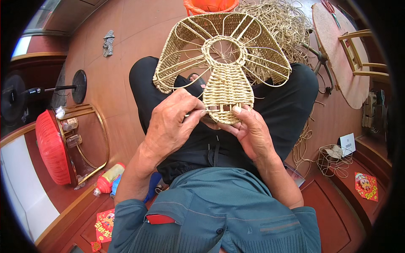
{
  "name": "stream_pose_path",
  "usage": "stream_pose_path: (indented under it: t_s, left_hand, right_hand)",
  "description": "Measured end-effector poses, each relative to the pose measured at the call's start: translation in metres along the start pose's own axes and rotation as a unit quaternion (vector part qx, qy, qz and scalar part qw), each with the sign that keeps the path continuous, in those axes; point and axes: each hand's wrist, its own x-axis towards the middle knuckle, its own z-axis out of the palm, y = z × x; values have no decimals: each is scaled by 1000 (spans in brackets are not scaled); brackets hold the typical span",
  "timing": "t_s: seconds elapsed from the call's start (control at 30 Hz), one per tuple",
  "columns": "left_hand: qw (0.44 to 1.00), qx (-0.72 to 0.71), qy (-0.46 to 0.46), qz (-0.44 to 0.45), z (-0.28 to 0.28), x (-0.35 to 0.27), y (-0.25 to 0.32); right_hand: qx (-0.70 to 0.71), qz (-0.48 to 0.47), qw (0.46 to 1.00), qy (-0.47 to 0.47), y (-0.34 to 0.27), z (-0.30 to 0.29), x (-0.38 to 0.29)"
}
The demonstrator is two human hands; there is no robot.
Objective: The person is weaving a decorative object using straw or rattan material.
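Observation:
A woven piece of twisted straw cord (228, 83) lies across my knees, its rounded narrow end towards me. It has an open ring, looped spokes and a wide curved woven wall on the far side. My left hand (177, 123) pinches a cord at the left edge of the narrow end between thumb and forefinger. My right hand (250, 128) grips the right side of that end, the thumb on top near a row of gaps and the fingers beneath. The cord's tip is hidden by my left fingers.
Loose straw cord (278, 28) is heaped on the floor beyond my right knee, beside a red basket (210, 6). Scissors (330, 11) lie on a round board (348, 82) at the right. A red-covered stool (52, 147) lies tipped at the left, near a fan's round base (79, 86).

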Motion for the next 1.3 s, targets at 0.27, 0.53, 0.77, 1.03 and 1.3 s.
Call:
stream_pose_path:
  t_s: [0.27,0.53,0.77,1.03,1.3]
  left_hand:
    - [999,-34,15,-25,13,-3,-2]
    - [993,79,7,84,16,15,10]
    - [993,56,-38,98,33,28,12]
    - [987,55,-83,127,40,36,14]
    - [990,-121,-76,5,33,32,15]
  right_hand:
    - [38,23,999,-10,-9,3,-7]
    - [44,12,999,4,-1,-6,0]
    - [31,-14,999,-18,-1,-10,2]
    - [43,-16,999,-6,7,-15,4]
    - [35,-29,999,-27,9,-20,7]
